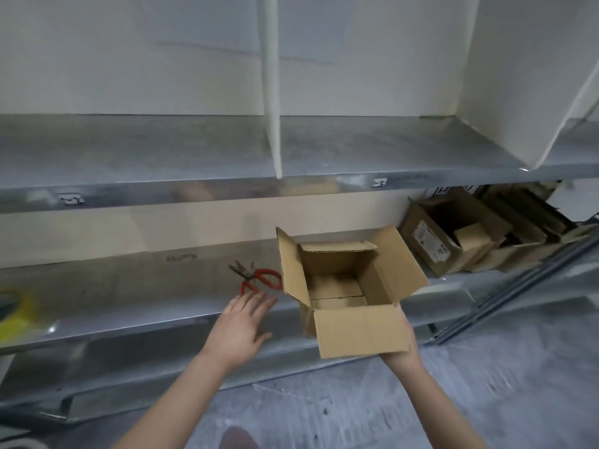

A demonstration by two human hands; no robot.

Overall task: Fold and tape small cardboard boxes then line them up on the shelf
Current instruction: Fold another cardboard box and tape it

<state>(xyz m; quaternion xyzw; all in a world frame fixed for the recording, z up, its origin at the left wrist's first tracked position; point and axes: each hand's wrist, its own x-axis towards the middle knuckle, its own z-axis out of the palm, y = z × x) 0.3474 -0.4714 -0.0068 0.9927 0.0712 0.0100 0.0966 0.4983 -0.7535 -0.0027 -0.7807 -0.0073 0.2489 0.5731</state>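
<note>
At the far left edge of the frame, a yellow roll of tape (14,311) is lying on the lower galvanised metal shelf (129,296), blurred and cut off by the border. Above it, the upper grey metal shelf (129,150) is running across the whole picture. A white upright divider panel (272,92) is standing on it just left of centre.

Near the middle of the frame, a pair of red-handled scissors (259,280) is lying on the lower shelf with its blades pointing toward the upper left. Just below them, the left hand (241,328) is hovering at the shelf's front edge with straight, spread fingers, holding nothing. Whether it is touching the metal cannot be told.

Right of centre, the open brown cardboard box (343,286) is sitting at the front edge of the lower shelf, just right of the scissors. All four top flaps are standing open, and the seam of its folded bottom is showing inside. The right hand (402,348) is holding it from under the near flap. The thumb is showing at the flap's right edge and the other fingers are hidden behind the cardboard.

At the right of the frame, a pile of brown cardboard cartons (453,238) is resting farther along the lower shelf. A slanting white panel (518,76) is filling the upper right corner.
</note>
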